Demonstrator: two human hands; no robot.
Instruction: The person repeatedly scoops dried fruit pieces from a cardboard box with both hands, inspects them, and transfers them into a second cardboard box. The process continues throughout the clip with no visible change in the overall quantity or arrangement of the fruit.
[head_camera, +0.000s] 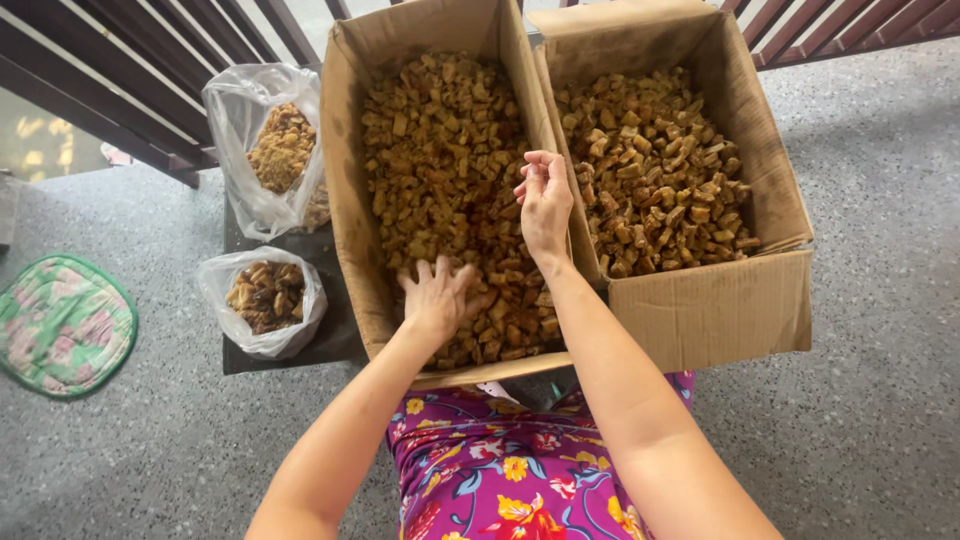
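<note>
One hand (437, 297) spread on chunks (440, 150)

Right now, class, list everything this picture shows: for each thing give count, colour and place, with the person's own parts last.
open cardboard boxes of brown dried chunks: 2, tan; left box, right box, side by side.
clear plastic bags of brown pieces: 2; upper bag, lower bag, left of the boxes.
green floral quilted mat: 1, far left, on the floor.
speckled grey floor: 1.
dark slatted railing: top.
left hand: in the left box's chunks.
right hand: raised, fingers pinched.
</note>
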